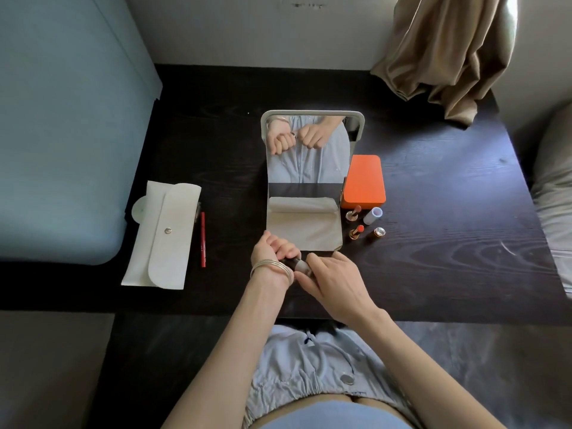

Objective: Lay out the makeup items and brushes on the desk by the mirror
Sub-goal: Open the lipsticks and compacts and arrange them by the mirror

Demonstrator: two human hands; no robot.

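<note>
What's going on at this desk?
A person's left hand and right hand together grip a small dark-and-silver makeup item before the standing grey-framed mirror. Lipsticks and an orange rectangular case sit on its right; a white snap-flap pouch and red pencil lie left.

We see a tan curtain (445,54) bunched at the far right corner, and a blue mattress (62,134) along the left.
</note>
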